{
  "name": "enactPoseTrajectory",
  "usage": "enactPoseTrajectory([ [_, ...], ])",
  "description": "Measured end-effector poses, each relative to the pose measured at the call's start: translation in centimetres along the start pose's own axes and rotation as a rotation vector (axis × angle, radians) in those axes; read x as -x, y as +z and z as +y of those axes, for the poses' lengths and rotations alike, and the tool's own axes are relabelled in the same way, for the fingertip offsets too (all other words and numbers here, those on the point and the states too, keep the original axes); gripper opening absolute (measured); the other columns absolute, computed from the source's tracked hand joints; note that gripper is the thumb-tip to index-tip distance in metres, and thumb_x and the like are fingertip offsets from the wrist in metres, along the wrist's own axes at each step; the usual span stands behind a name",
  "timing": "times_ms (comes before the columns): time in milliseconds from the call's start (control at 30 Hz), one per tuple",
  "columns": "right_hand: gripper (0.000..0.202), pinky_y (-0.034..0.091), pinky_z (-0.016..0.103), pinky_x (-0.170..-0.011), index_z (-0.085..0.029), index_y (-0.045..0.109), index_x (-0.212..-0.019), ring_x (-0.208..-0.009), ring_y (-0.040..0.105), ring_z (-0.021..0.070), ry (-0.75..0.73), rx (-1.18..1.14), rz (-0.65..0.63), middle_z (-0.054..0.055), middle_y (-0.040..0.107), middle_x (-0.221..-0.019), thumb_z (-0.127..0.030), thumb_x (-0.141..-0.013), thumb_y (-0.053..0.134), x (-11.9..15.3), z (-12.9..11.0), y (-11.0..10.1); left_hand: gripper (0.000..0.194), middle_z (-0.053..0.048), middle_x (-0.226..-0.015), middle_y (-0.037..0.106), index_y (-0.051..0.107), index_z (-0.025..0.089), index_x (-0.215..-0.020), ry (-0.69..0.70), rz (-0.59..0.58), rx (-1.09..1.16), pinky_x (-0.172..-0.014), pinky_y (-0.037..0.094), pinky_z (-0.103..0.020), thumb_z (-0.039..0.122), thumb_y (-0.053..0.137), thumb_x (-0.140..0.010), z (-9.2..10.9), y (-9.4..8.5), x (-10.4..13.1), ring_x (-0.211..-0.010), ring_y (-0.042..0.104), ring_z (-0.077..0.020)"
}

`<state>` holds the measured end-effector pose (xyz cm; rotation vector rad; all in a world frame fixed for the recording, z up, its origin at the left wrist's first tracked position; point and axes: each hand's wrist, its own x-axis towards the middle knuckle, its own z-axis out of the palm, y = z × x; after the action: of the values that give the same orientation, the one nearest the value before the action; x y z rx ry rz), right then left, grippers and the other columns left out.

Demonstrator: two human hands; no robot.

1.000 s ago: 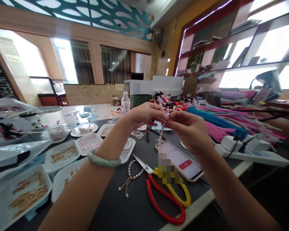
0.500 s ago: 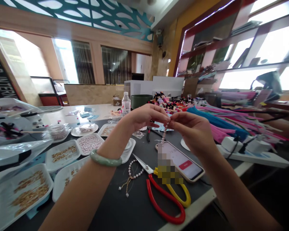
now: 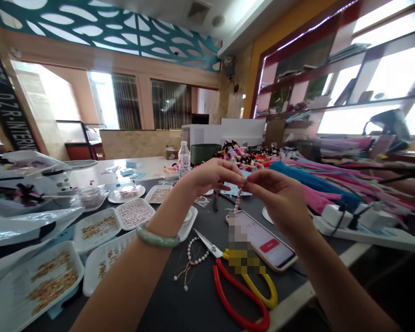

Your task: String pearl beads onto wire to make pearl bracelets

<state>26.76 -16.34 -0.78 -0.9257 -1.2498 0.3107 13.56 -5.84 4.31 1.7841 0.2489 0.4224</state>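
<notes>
Above the dark table, my left hand (image 3: pixel 216 177) and my right hand (image 3: pixel 275 186) meet fingertip to fingertip. Both pinch the upper end of a beaded strand (image 3: pixel 238 199) of pale pink beads, which hangs down toward a phone (image 3: pixel 268 240); its lower part is lost in a blurred patch. Beneath the hands lie scissors (image 3: pixel 224 272) with one red and one yellow handle, blades pointing away to the left. Beside the blades rests a beaded bracelet (image 3: pixel 198 262) with a gold chain tail. A green bangle (image 3: pixel 157 237) circles my left wrist.
White trays hold gold findings (image 3: pixel 51 281) and pink beads (image 3: pixel 135 214) on the left. A power strip (image 3: pixel 370 230) and bundles of pink and blue strips (image 3: pixel 297 180) lie on the right. Behind stand a water bottle (image 3: pixel 184 159) and a green bin (image 3: pixel 205 153). Black-handled pliers (image 3: pixel 224 192) lie beyond the phone.
The whole scene sits slightly lower and farther right in view, as the head has tilted. Both hands keep their pinch on the strand, almost unchanged.
</notes>
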Motion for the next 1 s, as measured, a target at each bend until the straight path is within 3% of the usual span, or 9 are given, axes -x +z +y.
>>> enactPoseTrajectory([
  [533, 0.009, 0.050, 0.029, -0.063, -0.024, 0.068, -0.073, -0.065, 0.060, 0.0139, 0.014, 0.069, 0.020, 0.000, 0.065, -0.070, -0.016, -0.069, 0.069, 0.8, 0.9, 0.2, 0.013, 0.000, -0.067, 0.056, 0.063, 0.013, -0.070, 0.008, 0.019, -0.371, -0.057, 0.035, -0.025, 0.021, 0.061, -0.059, 0.7, 0.5, 0.2, -0.063, 0.047, -0.0091],
  [767, 0.010, 0.048, 0.028, -0.055, -0.024, 0.068, -0.070, -0.059, 0.058, 0.0132, 0.056, 0.079, 0.054, -0.001, 0.063, -0.065, -0.014, -0.066, 0.069, 1.5, 1.0, 0.6, 0.017, -0.001, -0.067, 0.055, 0.065, 0.012, -0.071, -0.019, -0.011, -0.476, -0.057, 0.034, -0.025, 0.024, 0.061, -0.059, 0.9, 0.6, 0.3, -0.064, 0.047, -0.0098],
  [1000, 0.010, 0.050, 0.028, -0.060, -0.023, 0.066, -0.073, -0.062, 0.061, 0.0142, 0.095, 0.051, 0.018, 0.000, 0.065, -0.066, -0.017, -0.067, 0.070, 2.3, 0.6, 0.6, 0.018, -0.002, -0.063, 0.054, 0.065, 0.011, -0.070, -0.045, -0.097, -0.565, -0.055, 0.030, -0.026, 0.025, 0.061, -0.060, 2.1, 0.9, 1.2, -0.063, 0.047, -0.0105],
])
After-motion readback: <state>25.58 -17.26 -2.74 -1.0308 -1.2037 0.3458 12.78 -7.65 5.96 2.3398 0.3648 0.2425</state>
